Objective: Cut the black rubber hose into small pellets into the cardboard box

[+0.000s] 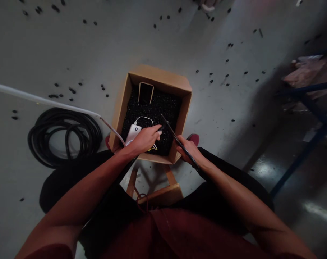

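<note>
My left hand (147, 139) is over the cardboard box (159, 77), its fingers closed around a black ribbed tube (161, 128) whose end sticks out past the fingertips. A ribbed length also shows beneath my left wrist. At the box's right side, my right hand (188, 149) grips a long, thin, dark blade-like tool (176, 138). Its tip points up and left, close to the tube's end; whether it is a knife or shears I cannot tell. Many small black pieces (166, 104) fill the box. Partly under my left hand lies a white power bank (133, 132) with a white cable (145, 117).
A wooden stool (163, 196) stands between my legs below the box. To the left lies a coil of black hose (68, 136), with a pale pole (45, 99) crossing above it. Black bits are scattered on the floor (120, 39). A blue metal frame (300, 158) stands at right.
</note>
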The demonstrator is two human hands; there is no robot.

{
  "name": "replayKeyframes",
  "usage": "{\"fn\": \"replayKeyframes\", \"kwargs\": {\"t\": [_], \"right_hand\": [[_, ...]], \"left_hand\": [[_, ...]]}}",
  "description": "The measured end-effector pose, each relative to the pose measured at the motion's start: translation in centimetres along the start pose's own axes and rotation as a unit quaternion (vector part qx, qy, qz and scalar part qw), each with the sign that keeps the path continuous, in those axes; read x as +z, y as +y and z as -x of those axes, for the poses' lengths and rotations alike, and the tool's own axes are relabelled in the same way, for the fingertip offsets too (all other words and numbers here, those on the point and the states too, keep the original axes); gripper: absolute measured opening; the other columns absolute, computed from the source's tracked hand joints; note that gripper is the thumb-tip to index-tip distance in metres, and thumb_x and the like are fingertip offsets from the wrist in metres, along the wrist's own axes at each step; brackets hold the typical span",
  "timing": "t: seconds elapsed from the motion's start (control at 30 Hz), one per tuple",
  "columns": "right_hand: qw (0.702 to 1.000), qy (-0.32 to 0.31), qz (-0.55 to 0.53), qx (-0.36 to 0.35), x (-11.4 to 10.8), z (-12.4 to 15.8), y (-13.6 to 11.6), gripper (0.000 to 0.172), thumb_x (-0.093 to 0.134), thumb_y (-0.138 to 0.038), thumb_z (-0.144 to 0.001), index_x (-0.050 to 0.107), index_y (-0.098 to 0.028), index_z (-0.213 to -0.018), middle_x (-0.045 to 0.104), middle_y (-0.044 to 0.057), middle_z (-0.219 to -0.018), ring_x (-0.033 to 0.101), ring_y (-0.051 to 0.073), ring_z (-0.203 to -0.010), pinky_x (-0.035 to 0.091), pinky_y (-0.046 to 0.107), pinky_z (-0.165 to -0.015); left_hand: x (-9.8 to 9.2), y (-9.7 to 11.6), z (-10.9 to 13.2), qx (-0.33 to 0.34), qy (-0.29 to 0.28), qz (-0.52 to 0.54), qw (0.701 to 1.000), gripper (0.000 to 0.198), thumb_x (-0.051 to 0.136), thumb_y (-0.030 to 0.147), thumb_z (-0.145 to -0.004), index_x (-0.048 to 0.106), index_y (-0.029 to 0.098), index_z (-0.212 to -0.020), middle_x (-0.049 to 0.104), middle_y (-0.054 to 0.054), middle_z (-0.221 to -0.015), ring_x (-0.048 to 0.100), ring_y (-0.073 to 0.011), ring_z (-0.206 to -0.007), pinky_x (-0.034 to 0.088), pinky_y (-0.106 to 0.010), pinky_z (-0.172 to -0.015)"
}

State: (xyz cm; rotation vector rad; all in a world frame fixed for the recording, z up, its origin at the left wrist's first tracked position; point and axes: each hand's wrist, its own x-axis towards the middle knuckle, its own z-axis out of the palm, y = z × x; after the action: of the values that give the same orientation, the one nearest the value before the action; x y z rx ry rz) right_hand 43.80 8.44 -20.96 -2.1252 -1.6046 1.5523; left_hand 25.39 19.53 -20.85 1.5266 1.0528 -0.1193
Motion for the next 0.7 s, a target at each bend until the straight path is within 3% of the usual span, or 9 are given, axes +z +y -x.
{"fn": "replayKeyframes", "kwargs": {"t": [0.2, 0.5, 0.7], "right_hand": [[1.000, -0.008, 0.023, -0.016, 0.5, -0.1, 0.8, 0.015, 0.043, -0.020, -0.081, 0.049, -0.022, -0.095, 0.060, 0.002, -0.074, 0.056, 0.017, -0.064, 0.036, 0.025, -0.061], [0.997, -0.030, 0.075, 0.023, 1.3, -0.4, 1.5, 0.008, 0.046, -0.021, -0.082, 0.048, -0.023, -0.090, 0.055, 0.001, -0.065, 0.051, 0.016, -0.058, 0.028, 0.024, -0.054], [0.991, -0.041, 0.124, 0.036, 0.9, -0.6, 1.8, 0.006, 0.047, -0.025, -0.083, 0.049, -0.022, -0.088, 0.057, 0.002, -0.067, 0.055, 0.017, -0.061, 0.027, 0.025, -0.055]], "left_hand": [[-0.3, 0.5, 0.0, 0.013, -0.026, -0.094, 0.995, 0.028, 0.040, 0.021, -0.090, 0.064, 0.014, -0.102, 0.066, -0.004, -0.076, 0.055, -0.0130, -0.067, 0.043, -0.023, -0.066], [0.4, 0.0, 0.2, -0.007, -0.063, -0.268, 0.961, 0.032, 0.037, 0.022, -0.095, 0.057, 0.011, -0.117, 0.070, -0.017, -0.101, 0.066, -0.0234, -0.092, 0.046, -0.031, -0.079], [0.6, 0.4, 0.3, -0.036, -0.066, -0.233, 0.969, 0.032, 0.039, 0.022, -0.094, 0.057, 0.010, -0.118, 0.069, -0.019, -0.108, 0.066, -0.0254, -0.100, 0.046, -0.033, -0.085]]}}
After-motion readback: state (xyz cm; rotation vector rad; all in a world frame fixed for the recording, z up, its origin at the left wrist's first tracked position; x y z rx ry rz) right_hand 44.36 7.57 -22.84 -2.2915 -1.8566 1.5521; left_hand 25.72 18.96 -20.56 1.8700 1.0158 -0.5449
